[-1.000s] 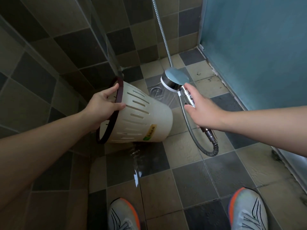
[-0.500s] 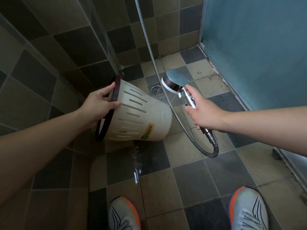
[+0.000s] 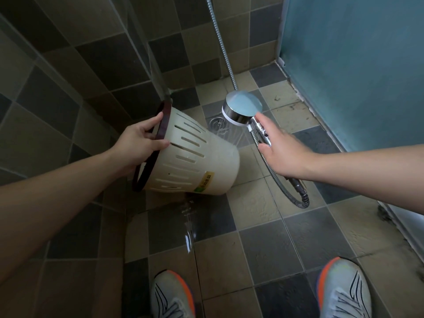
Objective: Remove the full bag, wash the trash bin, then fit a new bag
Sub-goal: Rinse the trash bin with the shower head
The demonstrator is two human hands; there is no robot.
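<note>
Clearly the washing step is under way: no bag shows on the bin, and fitting a new one is left. Nearest, water runs over the floor tiles (image 3: 257, 203). The left hand (image 3: 140, 143) pinches the tipped bin (image 3: 197, 159) at its dark rim, thumb outside. Beyond the right hand (image 3: 284, 152), curled round the handle, the shower head (image 3: 241, 109) sprays toward the bin's base.

left hand (image 3: 140, 143) grips the tipped trash bin (image 3: 195, 157) mid-frame by its rim, right hand (image 3: 282, 152) holds the shower head (image 3: 243, 107) spraying beside it
</note>
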